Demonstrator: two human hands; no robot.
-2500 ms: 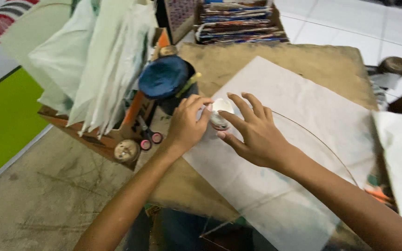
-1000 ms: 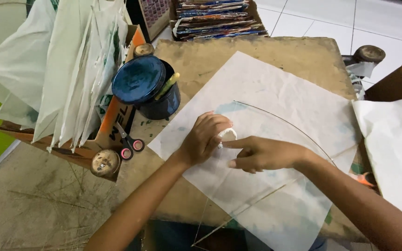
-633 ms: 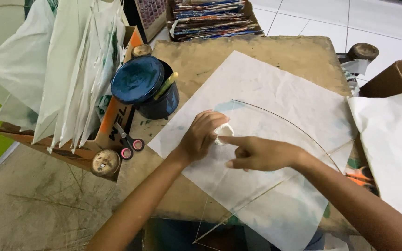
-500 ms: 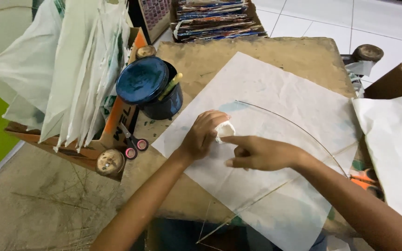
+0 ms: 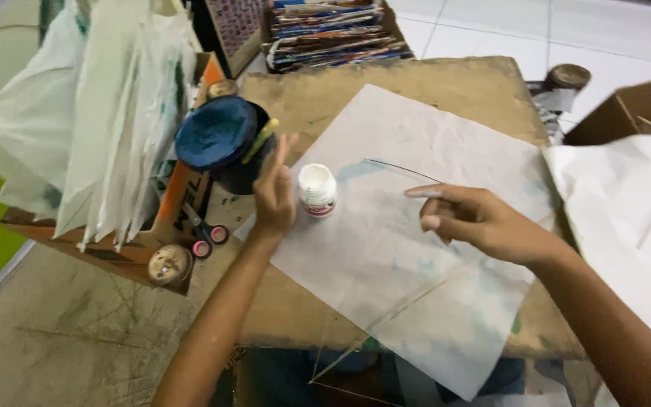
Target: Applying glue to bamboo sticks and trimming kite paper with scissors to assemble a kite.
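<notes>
Covering most of the scene is a worn brown cardboard-topped work table [image 5: 446,83], and on it lies a large sheet of thin white paper [image 5: 386,249], set cornerwise like a diamond, with one corner hanging past the near edge. A thin curved stick [image 5: 401,167] lies across the upper part of the sheet, and a second thin stick [image 5: 408,298] runs diagonally beneath or along the paper toward the near edge; whether either is fastened down cannot be told. To the left stands an open box holding a bundle of folded white paper pieces [image 5: 107,120], and beside it a round dark blue lidded pot [image 5: 220,139] with a yellow-green handle poking out. A stack of coloured magazines [image 5: 333,30] sits at the far edge, and more white paper [image 5: 627,226] lies to the right. Small scissors with red handles [image 5: 205,234] rest on the box rim. The small white round bottle with a red label [image 5: 317,190] stands upright on the sheet's left part, lid on. The left hand [image 5: 274,194] is just beside it, fingers stretched wide and upward, holding nothing. The right hand [image 5: 476,222] hovers over the sheet, forefinger extended, remaining fingers loosely curled, empty. In judgement, the work stands mid-course: frame laid, bottle released, edges not visibly folded.
</notes>
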